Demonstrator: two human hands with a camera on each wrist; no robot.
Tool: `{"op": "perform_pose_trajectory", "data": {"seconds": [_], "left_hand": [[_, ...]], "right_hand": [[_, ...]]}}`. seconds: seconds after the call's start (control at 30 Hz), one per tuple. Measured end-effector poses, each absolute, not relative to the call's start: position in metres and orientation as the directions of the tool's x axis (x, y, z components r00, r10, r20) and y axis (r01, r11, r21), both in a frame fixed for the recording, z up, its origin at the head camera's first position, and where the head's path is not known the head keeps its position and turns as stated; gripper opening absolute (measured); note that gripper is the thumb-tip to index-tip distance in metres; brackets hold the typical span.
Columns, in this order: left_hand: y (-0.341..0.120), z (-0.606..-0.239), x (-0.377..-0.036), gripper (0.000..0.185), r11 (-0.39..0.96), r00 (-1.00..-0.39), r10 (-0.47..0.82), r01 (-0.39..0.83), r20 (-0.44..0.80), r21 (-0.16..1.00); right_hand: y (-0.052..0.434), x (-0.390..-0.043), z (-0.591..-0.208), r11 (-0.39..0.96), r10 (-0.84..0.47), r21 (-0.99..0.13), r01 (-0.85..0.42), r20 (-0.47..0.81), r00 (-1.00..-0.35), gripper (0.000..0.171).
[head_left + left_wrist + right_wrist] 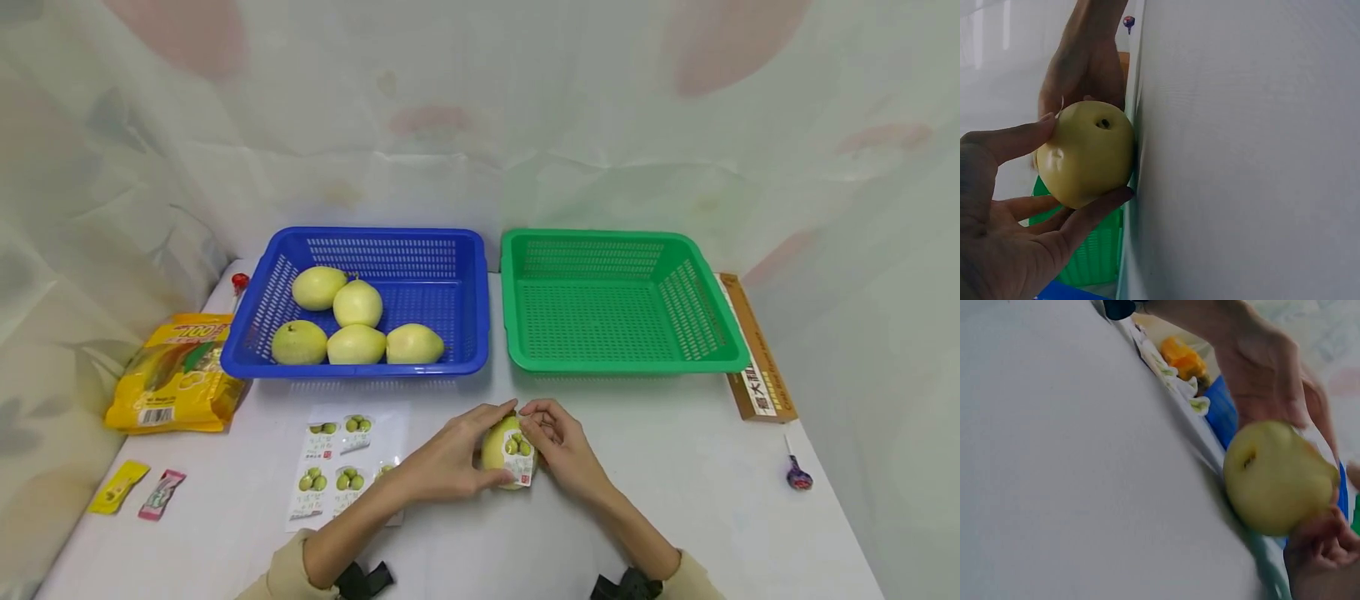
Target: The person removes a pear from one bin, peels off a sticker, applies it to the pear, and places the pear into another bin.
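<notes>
A yellow-green pear (492, 450) stands on the table between both hands. My left hand (457, 454) grips it from the left, thumb at the near side and fingers round the far side. On its upper face lies a white sticker (519, 468) printed with green pears, one lower edge standing off the skin. My right hand (566, 454) is at the pear's right side with curled fingers, thumb at the sticker's upper edge. The left wrist view shows the pear (1088, 156) between left thumb and fingers. In the right wrist view, right-hand fingers (1325, 534) touch the pear (1279, 481).
A sticker sheet (322, 454) lies left of the hands. Behind stand a blue basket (472, 367) with several pears and a green basket (622, 367). A yellow snack bag (176, 375) and two small packets (120, 486) are left; a brown box (761, 358) and lollipop (798, 477) right.
</notes>
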State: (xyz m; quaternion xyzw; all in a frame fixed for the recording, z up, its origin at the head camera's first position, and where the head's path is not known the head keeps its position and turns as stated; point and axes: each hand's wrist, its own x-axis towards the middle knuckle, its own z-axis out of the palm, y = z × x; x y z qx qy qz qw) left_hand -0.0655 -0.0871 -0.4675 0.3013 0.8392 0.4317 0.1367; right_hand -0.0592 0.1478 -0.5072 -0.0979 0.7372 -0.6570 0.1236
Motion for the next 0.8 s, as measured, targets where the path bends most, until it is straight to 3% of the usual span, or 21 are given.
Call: {"op": "perform_pose_trajectory", "data": {"seconds": [0.2,0.3,0.4,0.5,0.63,0.8], "left_hand": [[-0.087,-0.470,-0.070,0.060,0.368,-0.839,0.544,0.218,-0.019,0.904],[-0.081,-0.470,-0.072,0.035,0.379,-0.878,0.478,0.209,0.003,0.901],[-0.077,-0.471,-0.073,0.017,0.394,-0.908,0.417,0.218,0.037,0.893],[-0.076,-0.471,-0.075,0.010,0.385,-0.917,0.397,0.211,0.045,0.898],[-0.081,-0.473,-0.076,0.015,0.364,-0.907,0.419,0.204,0.036,0.909],[-0.083,-0.472,-0.075,0.010,0.374,-0.913,0.408,0.196,0.029,0.906]], "right_hand": [[0.165,-0.054,-0.518,-0.059,-0.496,-0.991,-0.122,0.135,-0.858,0.059],[0.162,-0.051,-0.521,-0.082,-0.515,-0.974,-0.212,0.224,-0.827,0.062],[0.157,-0.047,-0.522,-0.051,-0.484,-0.961,-0.270,0.261,-0.835,0.059],[0.151,-0.046,-0.520,0.000,-0.429,-0.965,-0.262,0.237,-0.872,0.052],[0.147,-0.047,-0.515,0.056,-0.372,-0.973,-0.226,0.190,-0.909,0.041],[0.147,-0.049,-0.514,0.096,-0.412,-0.939,-0.331,0.265,-0.872,0.057]]}}
